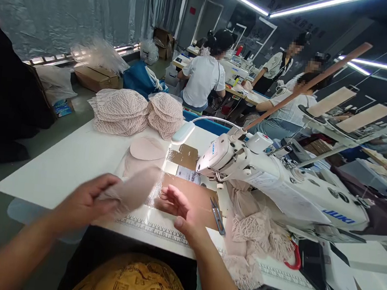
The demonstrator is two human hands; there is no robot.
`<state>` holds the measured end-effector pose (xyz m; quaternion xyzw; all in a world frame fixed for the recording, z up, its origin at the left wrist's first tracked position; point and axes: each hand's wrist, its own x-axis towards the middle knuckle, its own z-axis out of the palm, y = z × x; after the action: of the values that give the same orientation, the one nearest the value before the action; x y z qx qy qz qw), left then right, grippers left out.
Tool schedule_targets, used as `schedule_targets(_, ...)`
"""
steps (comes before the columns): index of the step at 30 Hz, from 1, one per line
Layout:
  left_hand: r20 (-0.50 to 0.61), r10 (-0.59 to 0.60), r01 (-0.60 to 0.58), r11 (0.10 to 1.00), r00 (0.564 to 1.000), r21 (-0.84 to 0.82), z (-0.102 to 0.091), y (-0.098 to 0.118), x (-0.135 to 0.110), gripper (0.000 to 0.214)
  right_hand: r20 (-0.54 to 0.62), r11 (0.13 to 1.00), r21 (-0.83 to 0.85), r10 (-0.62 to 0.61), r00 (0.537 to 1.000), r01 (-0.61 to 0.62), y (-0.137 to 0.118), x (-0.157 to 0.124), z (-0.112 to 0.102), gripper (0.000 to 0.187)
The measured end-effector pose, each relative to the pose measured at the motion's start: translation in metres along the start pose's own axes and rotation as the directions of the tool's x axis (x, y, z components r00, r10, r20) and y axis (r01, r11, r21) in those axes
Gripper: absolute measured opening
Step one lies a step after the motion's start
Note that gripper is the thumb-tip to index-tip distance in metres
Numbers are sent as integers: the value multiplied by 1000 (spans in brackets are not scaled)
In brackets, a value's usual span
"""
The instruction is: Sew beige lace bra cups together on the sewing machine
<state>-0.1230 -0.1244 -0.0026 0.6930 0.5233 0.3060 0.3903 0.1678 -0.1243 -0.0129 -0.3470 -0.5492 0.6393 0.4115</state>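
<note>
My left hand point(92, 201) grips a beige bra cup pad point(136, 189) by its near end; the pad is smeared by motion. Just right of it, my right hand point(181, 208) is held with its fingers apart and nothing in it, over the brown plate at the machine's front. Behind the held pad, a small pile of similar beige cup pads point(146, 151) lies on the white table point(64, 159). The white JUKI sewing machine point(227, 155) stands to the right, its needle area beyond my right hand. Blue-handled thread snips point(218, 217) lie right of that hand.
Stacked lace cups point(121, 109) stand at the table's back. Beige lace pieces point(251, 234) lie beneath and before the machine arm. A red hook-like handle point(295, 257) and a dark phone-like slab point(312, 267) sit at the right. A co-worker point(206, 75) in white sits ahead.
</note>
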Motion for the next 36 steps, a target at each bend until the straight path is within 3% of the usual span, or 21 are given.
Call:
schedule_targets(2, 151, 101, -75, 983, 983, -168, 21, 18, 11, 31, -15, 994, 113, 9, 1000, -7, 4, 7, 13, 67)
schedule_targets(5, 264, 190, -105, 946, 946, -306, 41, 32, 26, 27, -177, 985, 172, 38, 984, -7, 6, 9, 19, 35)
schedule_targets(8, 306, 222, -114, 935, 926, -335, 49, 34, 36, 28, -314, 970, 234, 16, 949, 61, 4, 3, 11, 32)
schedule_targets(11, 321, 227, -113, 935, 920, -336, 53, 36, 42, 31, -367, 954, 285, 18, 930, 94, 2, 0, 5, 31)
schedule_targets(15, 329, 232, -104, 926, 916, -364, 60, 42, 46, 30, -349, 946, 319, 63, 935, 55, 0, -1, 4, 36)
schedule_targets(19, 315, 227, -126, 943, 922, -309, 63, 45, 50, 27, -222, 949, 313, 112, 969, -38, 0, -4, 4, 43)
schedule_targets(23, 374, 225, -150, 964, 900, -220, 63, 45, 53, 26, -181, 961, 278, 66, 981, -13, 0, -8, 3, 43)
schedule_targets(25, 362, 235, -164, 962, 902, -217, 67, 46, 50, 28, -218, 950, 313, 56, 974, 16, 0, -9, 6, 41)
schedule_targets(27, 274, 241, -177, 955, 931, -237, 74, 47, 45, 33, -307, 941, 335, 53, 950, 55, 1, -8, 11, 36)
schedule_targets(30, 182, 283, -241, 945, 941, -222, 85, 50, 34, 57, -438, 947, 294, 15, 899, 128, 3, -8, 17, 31)
schedule_targets(32, 217, 335, -305, 939, 917, -159, 88, 53, 30, 69, -448, 958, 256, -3, 894, 132, 4, -8, 19, 30)
schedule_targets(36, 408, 377, -340, 926, 831, -163, 78, 56, 35, 32, -317, 956, 291, 70, 946, 27, -2, -14, 17, 35)
